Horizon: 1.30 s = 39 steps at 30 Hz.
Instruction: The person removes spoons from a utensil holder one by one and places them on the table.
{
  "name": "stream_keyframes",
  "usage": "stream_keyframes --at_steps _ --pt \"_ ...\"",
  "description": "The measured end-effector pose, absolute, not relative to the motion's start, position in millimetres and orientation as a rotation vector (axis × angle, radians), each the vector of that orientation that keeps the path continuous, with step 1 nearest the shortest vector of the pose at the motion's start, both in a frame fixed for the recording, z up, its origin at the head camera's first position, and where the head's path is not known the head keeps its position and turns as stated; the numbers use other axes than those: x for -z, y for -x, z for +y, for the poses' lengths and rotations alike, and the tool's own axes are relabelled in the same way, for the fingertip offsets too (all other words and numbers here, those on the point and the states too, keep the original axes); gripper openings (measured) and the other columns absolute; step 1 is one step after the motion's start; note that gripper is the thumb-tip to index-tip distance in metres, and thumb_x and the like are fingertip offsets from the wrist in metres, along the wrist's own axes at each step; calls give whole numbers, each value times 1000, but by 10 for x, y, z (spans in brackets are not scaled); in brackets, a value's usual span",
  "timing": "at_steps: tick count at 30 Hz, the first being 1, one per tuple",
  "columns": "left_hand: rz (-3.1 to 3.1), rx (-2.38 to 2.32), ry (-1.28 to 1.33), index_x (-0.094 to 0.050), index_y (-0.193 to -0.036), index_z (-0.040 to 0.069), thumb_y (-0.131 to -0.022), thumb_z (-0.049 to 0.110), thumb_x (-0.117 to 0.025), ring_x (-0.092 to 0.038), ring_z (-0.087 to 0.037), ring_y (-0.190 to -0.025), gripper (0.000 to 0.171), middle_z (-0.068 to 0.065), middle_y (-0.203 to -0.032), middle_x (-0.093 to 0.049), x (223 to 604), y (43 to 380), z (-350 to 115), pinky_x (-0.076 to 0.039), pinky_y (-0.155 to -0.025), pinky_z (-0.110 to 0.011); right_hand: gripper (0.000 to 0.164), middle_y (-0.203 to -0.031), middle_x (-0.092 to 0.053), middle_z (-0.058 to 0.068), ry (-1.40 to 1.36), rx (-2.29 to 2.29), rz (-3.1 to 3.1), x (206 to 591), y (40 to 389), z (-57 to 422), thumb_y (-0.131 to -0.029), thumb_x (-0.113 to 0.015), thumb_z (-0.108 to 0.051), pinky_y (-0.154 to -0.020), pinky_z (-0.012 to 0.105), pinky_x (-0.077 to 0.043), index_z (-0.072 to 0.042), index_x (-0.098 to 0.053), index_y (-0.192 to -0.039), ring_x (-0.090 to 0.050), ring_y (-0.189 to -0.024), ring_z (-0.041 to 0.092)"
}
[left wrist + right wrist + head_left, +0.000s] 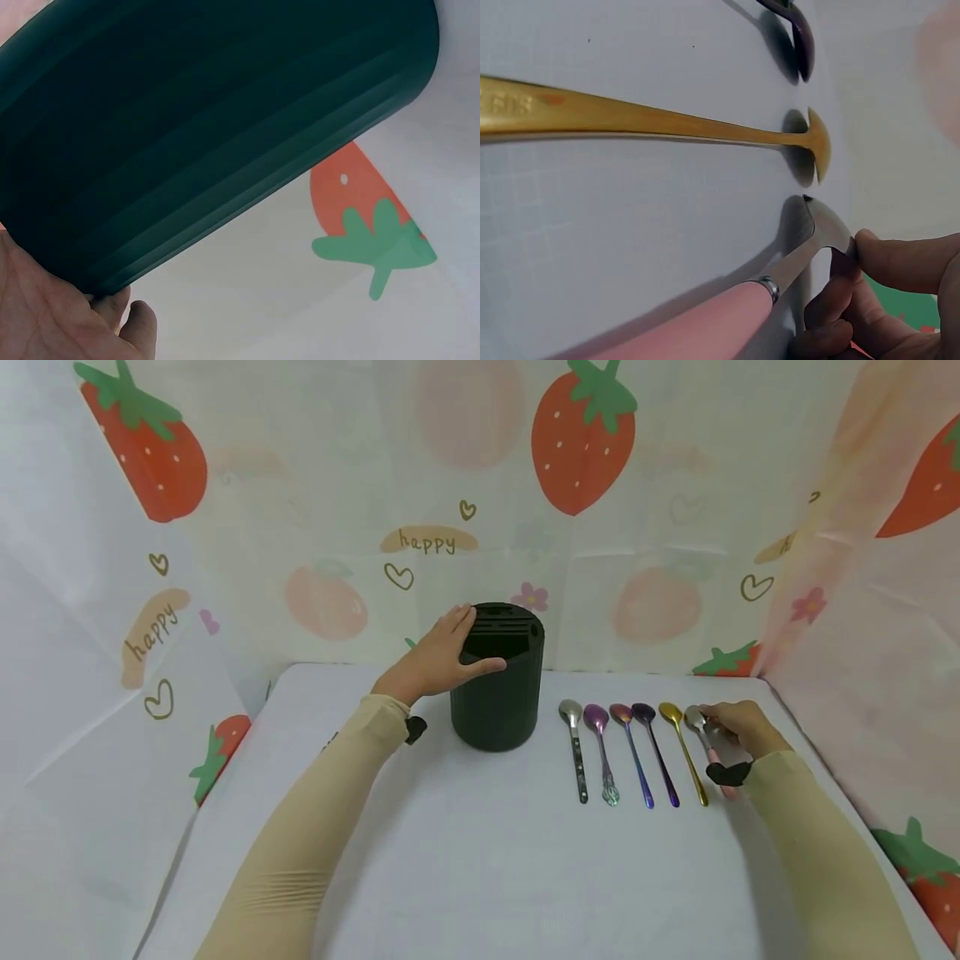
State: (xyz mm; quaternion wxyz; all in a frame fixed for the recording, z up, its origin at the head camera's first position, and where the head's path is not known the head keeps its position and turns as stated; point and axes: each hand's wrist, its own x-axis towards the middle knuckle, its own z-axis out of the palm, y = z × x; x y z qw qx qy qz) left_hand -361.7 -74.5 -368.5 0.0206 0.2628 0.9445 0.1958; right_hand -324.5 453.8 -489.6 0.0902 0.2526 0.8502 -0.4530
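Note:
A dark green ribbed cylindrical container [495, 702] with a slotted, partly open top stands upright near the back of the table. My left hand [442, 656] rests on its upper left rim, fingers extended along the top and thumb stretched across the front edge. At the right end of a spoon row, my right hand [742, 727] pinches the bowl of a silver spoon with a pink handle [697, 322] between thumb and fingers. A gold spoon [682, 752] lies beside it, untouched. In the left wrist view the container [210, 135] hides part of the left fingers.
Left of the gold spoon lie a dark purple spoon [656, 752], a blue-and-pink spoon [633, 756], a purple-bowled spoon [600, 743] and a silver spoon with a black handle [573, 747]. A strawberry-print curtain [337, 485] hangs behind the white table [487, 860].

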Motion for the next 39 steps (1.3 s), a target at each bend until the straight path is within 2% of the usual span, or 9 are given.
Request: stream_keyframes --at_steps 15,20,21,24,26,28,30,32,39 --pt "2924 -581 -823 -1 -174 14 -94 87 -50 3 -24 -168 120 -5 -182 2 3701 3619 -728 -10 -136 -49 40 -69 -54 -4 -697 1266 2582 4924 3194 4564 -103 -66 -34 -61 28 -42 -7 -70 -74 -47 -67 13" --pt "2936 -573 -836 -1 -174 12 -95 87 -50 3 -24 -168 119 -6 -182 1 3694 3634 -701 -4 -136 -43 40 -67 -53 -5 -687 1239 2602 4917 3183 4589 -102 -65 -35 -62 28 -42 -8 -70 -73 -48 -66 12" --pt "2939 -568 -838 -1 -174 12 -95 86 -49 3 -24 -168 119 -6 -182 1 3695 3634 -698 -2 -136 -42 40 -66 -52 -4 -691 1225 2613 4916 3181 4587 -102 -65 -36 -63 28 -42 -6 -70 -76 -48 -66 12" --pt "2951 -542 -844 -2 -174 11 -96 85 -50 2 -24 -168 118 -7 -182 1 3701 3639 -698 1 -136 -41 49 -78 -57 5 -653 1130 2677 4904 3153 4572 -104 -60 -39 -69 31 -43 7 -72 -96 -52 -76 19" --pt "2956 -540 -852 -3 -174 10 -97 84 -51 2 -25 -168 117 -8 -182 0 3708 3641 -697 3 -136 -42 59 -94 -61 17 -596 1065 2722 4874 3113 4554 -107 -56 -41 -76 37 -48 16 -68 -117 -55 -88 27" --pt "2958 -551 -860 -2 -174 9 -97 83 -51 2 -25 -168 116 -9 -182 0 3714 3643 -703 3 -136 -43 67 -118 -59 33 -515 1017 2776 4835 3068 4529 -109 -50 -41 -89 46 -54 20 -58 -135 -57 -107 41" --pt "2954 -587 -869 0 -174 10 -98 83 -48 3 -24 -168 115 -8 -182 2 3727 3643 -711 3 -136 -43 68 -136 -53 41 -457 1007 2830 4805 3038 4493 -110 -48 -41 -103 58 -52 20 -54 -141 -54 -124 52" --pt "2951 -637 -883 3 -174 12 -99 83 -45 4 -24 -168 113 -6 -182 4 3746 3642 -724 3 -136 -44 66 -145 -48 44 -412 1019 2893 4767 3020 4427 -111 -49 -39 -109 66 -47 18 -53 -143 -50 -132 57" --pt "2989 -746 -924 7 -174 20 -100 85 -36 5 -26 -168 108 -4 -182 6 3855 3530 -855 1 -136 -48 54 -135 -60 40 -101 1053 3122 4567 2926 3986 -111 -57 -33 -96 66 -54 10 -58 -142 -60 -121 55"
